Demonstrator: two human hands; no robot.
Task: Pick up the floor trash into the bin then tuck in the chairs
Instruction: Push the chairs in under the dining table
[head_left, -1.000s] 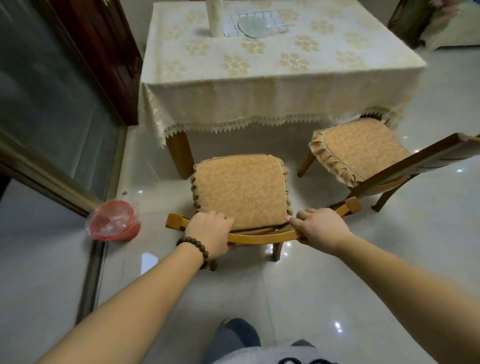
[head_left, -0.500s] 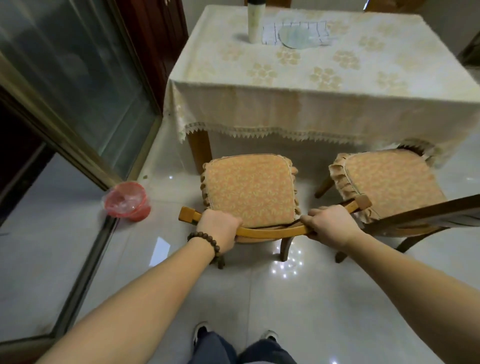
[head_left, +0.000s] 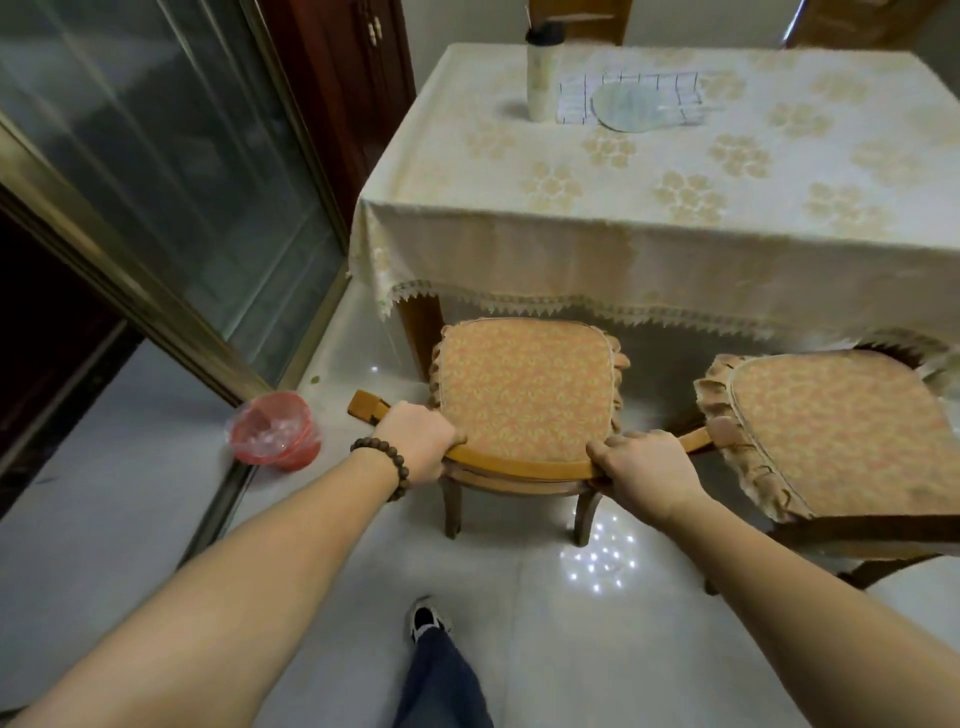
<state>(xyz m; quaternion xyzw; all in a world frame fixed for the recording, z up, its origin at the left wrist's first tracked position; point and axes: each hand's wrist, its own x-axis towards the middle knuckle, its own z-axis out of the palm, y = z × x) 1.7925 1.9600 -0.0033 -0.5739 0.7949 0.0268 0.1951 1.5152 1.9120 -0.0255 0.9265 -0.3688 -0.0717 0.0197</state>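
Both hands grip the curved wooden backrest (head_left: 524, 465) of the left chair (head_left: 524, 384). The left hand (head_left: 415, 441) is wrapped around the rail near its left end, and the right hand (head_left: 641, 470) is wrapped around it near its right end; the fingers of both are curled over the wood, so the fingertips are mostly hidden behind the rail. A bead bracelet (head_left: 382, 465) sits on the left wrist.

The front edge of the chair's cushion is just under the lace hem of the tablecloth (head_left: 571, 234), and most of the seat is outside the table. Only 2 rear legs of this chair show; the front legs are hidden below the seat. The second chair (head_left: 841, 431) stands just beside on the right, its cushion touching or nearly touching the right end of the held rail; I cannot tell which. Its right side is cut off by the frame.

The red bin (head_left: 274, 434) with a clear liner stands on the floor to the left, against the sliding door track (head_left: 218, 514); its content is hard to make out. Open tile floor (head_left: 545, 649) lies behind the chair, where 1 shoe (head_left: 423, 618) is seen. On the table stand a bottle (head_left: 540, 73) and a round fan (head_left: 631, 106).
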